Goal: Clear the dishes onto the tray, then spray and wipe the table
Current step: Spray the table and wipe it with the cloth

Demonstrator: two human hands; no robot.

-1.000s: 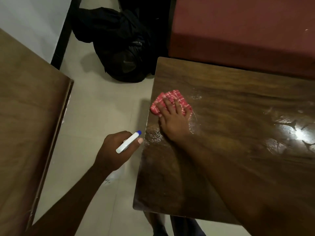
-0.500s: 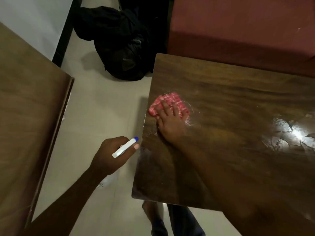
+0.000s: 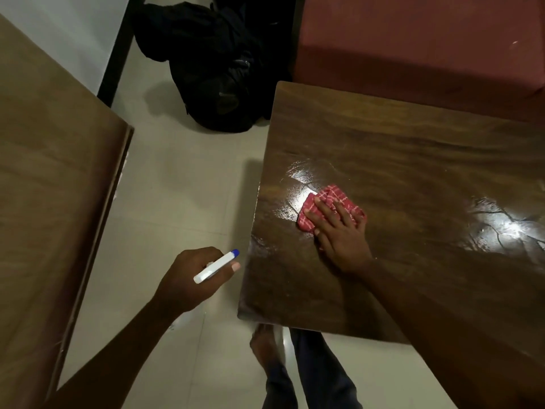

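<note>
A dark wooden table [image 3: 413, 160] fills the right side of the head view, with wet shiny streaks on its top. My right hand [image 3: 342, 234] lies flat on a red checked cloth [image 3: 334, 199] and presses it to the table near the left edge. Off the table's left side, over the floor, my left hand [image 3: 191, 278] grips a white spray bottle with a blue tip [image 3: 216, 265], its nozzle facing the table. No dishes or tray are in view.
A second brown tabletop [image 3: 53, 202] fills the left side. Between the two tables runs a strip of pale tiled floor [image 3: 182, 187]. A black bag [image 3: 218, 72] lies on the floor at the back. A red seat [image 3: 413, 45] stands behind the table. My legs [image 3: 309, 373] show below.
My right hand has slid the cloth to the right, away from the table's left edge, leaving a wet shine behind it. My left hand keeps the bottle in about the same place.
</note>
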